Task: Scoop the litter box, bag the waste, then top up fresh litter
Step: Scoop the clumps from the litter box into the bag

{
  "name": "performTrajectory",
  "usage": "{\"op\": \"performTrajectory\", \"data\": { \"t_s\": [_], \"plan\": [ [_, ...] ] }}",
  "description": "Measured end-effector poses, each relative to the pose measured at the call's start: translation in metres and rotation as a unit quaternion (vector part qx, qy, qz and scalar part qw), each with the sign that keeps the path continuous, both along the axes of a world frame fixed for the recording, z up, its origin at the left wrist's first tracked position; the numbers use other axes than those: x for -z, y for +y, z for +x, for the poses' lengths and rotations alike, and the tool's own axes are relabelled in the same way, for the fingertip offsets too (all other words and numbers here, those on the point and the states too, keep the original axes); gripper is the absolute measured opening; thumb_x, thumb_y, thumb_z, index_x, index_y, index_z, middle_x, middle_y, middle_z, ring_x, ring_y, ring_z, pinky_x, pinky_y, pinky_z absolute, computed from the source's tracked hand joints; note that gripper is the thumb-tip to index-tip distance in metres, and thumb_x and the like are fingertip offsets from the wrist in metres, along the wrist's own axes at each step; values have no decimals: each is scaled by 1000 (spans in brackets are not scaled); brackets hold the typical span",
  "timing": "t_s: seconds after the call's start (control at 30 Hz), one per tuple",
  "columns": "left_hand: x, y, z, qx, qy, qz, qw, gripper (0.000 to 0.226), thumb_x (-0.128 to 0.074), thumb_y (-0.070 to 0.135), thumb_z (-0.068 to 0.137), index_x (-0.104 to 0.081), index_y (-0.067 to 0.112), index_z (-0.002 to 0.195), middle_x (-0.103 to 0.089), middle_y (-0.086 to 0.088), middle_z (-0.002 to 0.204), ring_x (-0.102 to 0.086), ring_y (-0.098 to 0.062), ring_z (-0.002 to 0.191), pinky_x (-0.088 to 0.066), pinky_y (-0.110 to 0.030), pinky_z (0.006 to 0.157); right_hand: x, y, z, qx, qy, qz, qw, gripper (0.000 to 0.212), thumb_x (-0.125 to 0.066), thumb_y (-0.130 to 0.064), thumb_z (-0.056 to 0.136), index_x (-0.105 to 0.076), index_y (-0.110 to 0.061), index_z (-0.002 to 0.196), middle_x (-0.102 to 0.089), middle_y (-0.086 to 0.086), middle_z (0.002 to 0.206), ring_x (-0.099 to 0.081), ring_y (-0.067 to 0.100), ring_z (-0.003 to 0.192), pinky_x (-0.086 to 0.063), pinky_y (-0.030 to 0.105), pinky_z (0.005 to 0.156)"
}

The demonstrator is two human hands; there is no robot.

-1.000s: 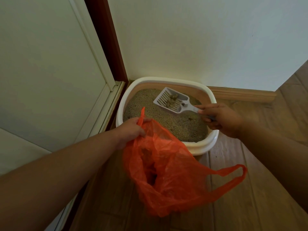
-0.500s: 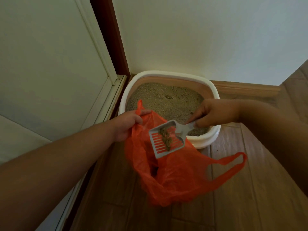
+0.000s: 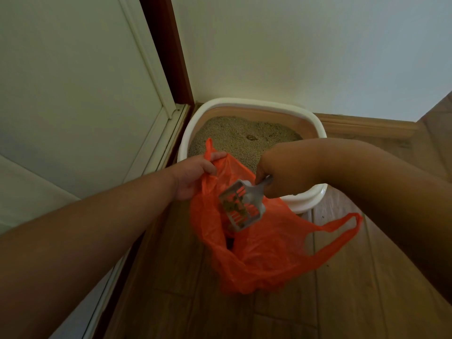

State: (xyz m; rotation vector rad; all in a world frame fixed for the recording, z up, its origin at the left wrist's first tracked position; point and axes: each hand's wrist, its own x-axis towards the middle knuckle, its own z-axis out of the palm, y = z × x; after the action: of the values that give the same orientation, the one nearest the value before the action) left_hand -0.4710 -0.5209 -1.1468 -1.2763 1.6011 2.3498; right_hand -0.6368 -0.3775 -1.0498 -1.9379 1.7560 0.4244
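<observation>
A white-rimmed litter box (image 3: 247,102) filled with beige litter stands in the corner of the room. An orange plastic bag (image 3: 264,255) hangs open in front of it, over the wood floor. My left hand (image 3: 193,177) grips the bag's left handle and holds the mouth open. My right hand (image 3: 286,174) grips the handle of a grey slotted scoop (image 3: 241,209). The scoop is tilted head-down inside the bag's mouth, with brown clumps sliding on it. One dark clump (image 3: 250,137) lies on the litter near the back.
A white door panel (image 3: 80,94) with a dark red frame (image 3: 168,50) stands on the left. A white wall and wooden skirting board (image 3: 367,128) run behind the box. The bag's loose right handle (image 3: 342,228) trails over the floorboards.
My right hand has carried the loaded scoop from above the litter box down into the bag's mouth and tipped it head-down. My left hand keeps holding the bag open.
</observation>
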Motion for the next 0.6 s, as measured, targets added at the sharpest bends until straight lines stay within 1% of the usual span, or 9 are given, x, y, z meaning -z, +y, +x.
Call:
{"op": "performTrajectory", "data": {
  "t_s": [0.07,0.13,0.2,0.23,0.27,0.33,0.4,0.53,0.6],
  "plan": [
    [1,-1,0,-2,1,-4,1000,75,-37,-15,87,-51,23,150,-64,-18,128,-68,-25,89,-57,-36,75,-4,0,4,14,-1,0,1000,31,-56,-34,96,-70,-25,122,-59,-7,70,-48,3,58,-34,18,52],
    [1,-1,-1,-4,6,-3,1000,74,-36,-15,86,-54,22,148,-63,-20,133,-69,-25,90,-60,-34,69,-5,0,8,21,0,-1,1000,33,-57,-35,96,-67,-31,127,-52,-15,74,-47,1,65,-30,16,54],
    [2,-1,-1,-5,12,-3,1000,73,-36,-16,86,-57,21,145,-62,-21,136,-71,-26,93,-63,-33,68,-1,0,10,16,-9,0,1000,32,-58,-35,97,-69,-30,126,-54,-18,78,-50,2,69,-32,15,56],
    [2,-1,-1,-5,13,-3,1000,72,-36,-16,86,-58,20,144,-63,-20,135,-71,-26,93,-63,-32,68,1,0,11,16,-13,2,1000,31,-58,-35,97,-71,-29,125,-57,-19,80,-53,2,72,-35,15,59],
    [2,-1,-1,-6,13,-3,1000,72,-36,-17,85,-60,19,143,-65,-20,132,-72,-25,92,-63,-31,68,4,0,12,17,-11,6,1000,31,-58,-35,97,-73,-26,122,-64,-17,85,-58,4,76,-42,18,63],
    [3,-1,0,-7,13,-1,1000,70,-37,-17,84,-64,18,139,-66,-22,129,-72,-25,92,-61,-33,73,9,1,12,13,9,11,1000,32,-55,-35,96,-76,-18,114,-75,-3,100,-68,18,89,-56,33,78],
    [3,-2,0,-9,16,-3,1000,68,-39,-16,84,-67,17,136,-64,-27,135,-69,-30,101,-57,-38,84,12,3,11,17,17,10,1000,33,-53,-33,96,-76,-14,111,-75,5,104,-69,25,94,-57,41,85],
    [3,-5,0,-8,17,-8,1000,65,-41,-16,84,-68,15,134,-60,-28,141,-63,-36,113,-52,-45,101,21,0,14,24,30,9,999,34,-52,-30,96,-75,-9,112,-76,8,106,-71,27,96,-58,43,86],
    [5,-6,-1,-1,5,-23,1000,66,-44,-16,84,-68,19,135,-62,-27,139,-64,-38,115,-51,-50,105,27,0,13,34,32,15,999,34,-53,-31,97,-76,-9,109,-76,9,103,-71,28,94,-59,43,84]
  ]
}}
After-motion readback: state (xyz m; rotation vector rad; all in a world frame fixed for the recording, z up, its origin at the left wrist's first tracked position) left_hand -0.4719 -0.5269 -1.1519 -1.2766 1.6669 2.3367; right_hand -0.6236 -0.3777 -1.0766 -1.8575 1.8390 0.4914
